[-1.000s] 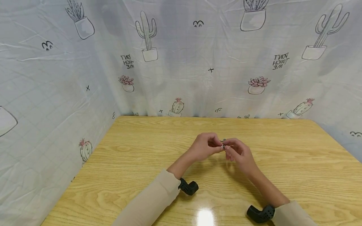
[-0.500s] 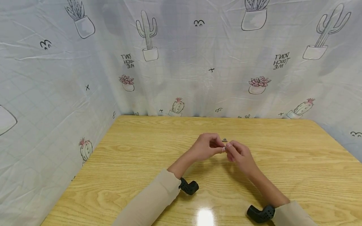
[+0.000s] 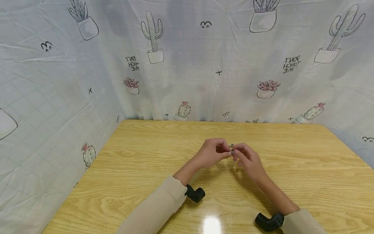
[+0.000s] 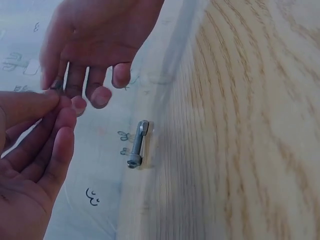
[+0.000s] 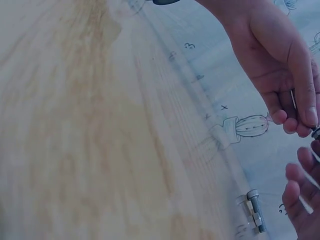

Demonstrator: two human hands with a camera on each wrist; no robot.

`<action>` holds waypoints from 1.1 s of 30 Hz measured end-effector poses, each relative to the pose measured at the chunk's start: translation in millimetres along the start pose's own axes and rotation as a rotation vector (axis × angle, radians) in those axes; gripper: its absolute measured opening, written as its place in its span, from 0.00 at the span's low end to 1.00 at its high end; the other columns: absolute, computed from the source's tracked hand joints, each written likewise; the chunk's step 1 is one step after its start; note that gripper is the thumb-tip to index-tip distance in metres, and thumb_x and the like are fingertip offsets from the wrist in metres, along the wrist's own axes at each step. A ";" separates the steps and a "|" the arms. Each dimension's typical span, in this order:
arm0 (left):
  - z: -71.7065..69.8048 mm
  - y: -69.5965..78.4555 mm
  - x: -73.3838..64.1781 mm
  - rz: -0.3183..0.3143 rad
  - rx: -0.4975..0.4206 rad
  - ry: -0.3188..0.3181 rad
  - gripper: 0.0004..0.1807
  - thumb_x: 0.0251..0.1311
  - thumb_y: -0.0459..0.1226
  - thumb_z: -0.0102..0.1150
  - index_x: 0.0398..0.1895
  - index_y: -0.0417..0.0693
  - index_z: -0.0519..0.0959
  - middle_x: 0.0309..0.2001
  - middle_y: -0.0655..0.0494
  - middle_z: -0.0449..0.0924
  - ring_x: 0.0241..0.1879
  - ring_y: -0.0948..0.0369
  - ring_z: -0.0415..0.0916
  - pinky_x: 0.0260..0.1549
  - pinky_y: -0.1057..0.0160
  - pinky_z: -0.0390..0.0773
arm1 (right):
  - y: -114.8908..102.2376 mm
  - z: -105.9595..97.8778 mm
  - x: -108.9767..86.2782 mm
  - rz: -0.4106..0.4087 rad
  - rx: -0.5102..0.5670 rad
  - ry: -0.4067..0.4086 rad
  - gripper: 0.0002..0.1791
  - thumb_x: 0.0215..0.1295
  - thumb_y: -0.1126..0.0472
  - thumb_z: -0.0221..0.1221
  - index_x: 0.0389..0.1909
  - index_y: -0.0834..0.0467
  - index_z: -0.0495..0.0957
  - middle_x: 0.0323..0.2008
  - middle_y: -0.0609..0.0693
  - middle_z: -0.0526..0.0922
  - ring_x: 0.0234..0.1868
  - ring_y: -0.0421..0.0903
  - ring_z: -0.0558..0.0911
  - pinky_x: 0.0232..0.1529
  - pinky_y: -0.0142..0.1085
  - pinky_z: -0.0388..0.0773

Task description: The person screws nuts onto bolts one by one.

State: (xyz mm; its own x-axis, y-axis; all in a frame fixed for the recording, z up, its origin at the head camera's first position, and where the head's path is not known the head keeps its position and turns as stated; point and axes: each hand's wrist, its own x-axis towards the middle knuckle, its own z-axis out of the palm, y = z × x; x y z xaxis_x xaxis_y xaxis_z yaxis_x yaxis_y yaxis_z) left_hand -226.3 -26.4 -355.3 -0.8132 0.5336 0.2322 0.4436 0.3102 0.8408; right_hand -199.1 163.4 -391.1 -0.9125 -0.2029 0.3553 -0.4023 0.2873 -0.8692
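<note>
Thumb and index finger of my left hand (image 3: 212,152) pinch a small dark metal bolt (image 5: 316,133), mostly hidden by the fingers. My right hand (image 3: 247,160) meets it from the other side, thumb and index fingertip on the bolt's end, the other fingers loosely spread. In the left wrist view the right hand (image 4: 100,45) is above and the left hand (image 4: 35,140) below, their fingertips together. Just beyond the hands, a second bolt (image 4: 138,144) with a socket head and a hex nut lies on the table; it also shows in the right wrist view as a bolt (image 5: 256,210).
The wood-grain table (image 3: 152,146) reaches back to a pale curtain (image 3: 187,65) printed with cacti. Black curved wrist mounts (image 3: 195,194) sit at the sleeve cuffs. A light reflection shines on the table's front.
The right fingers closed in on the bolt half a second ago, and are now spread apart again around its end. The left hand has barely moved. The second bolt has stayed put.
</note>
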 end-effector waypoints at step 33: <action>-1.1 7.8 -2.1 0.032 0.080 0.003 0.03 0.59 0.32 0.64 0.31 0.45 0.79 0.34 0.53 0.83 0.31 0.71 0.79 0.33 0.75 0.79 | 1.4 0.0 -1.2 -0.053 0.000 -0.019 0.07 0.74 0.63 0.50 0.45 0.63 0.73 0.26 0.59 0.75 0.25 0.51 0.74 0.24 0.37 0.74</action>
State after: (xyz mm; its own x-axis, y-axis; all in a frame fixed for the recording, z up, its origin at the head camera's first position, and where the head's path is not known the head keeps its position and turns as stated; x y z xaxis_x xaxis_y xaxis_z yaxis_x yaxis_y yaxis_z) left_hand -221.5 -25.9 -348.7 -0.7993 0.5418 0.2600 0.4978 0.3547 0.7914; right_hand -198.6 164.1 -392.8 -0.8884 -0.2352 0.3944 -0.4501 0.2759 -0.8493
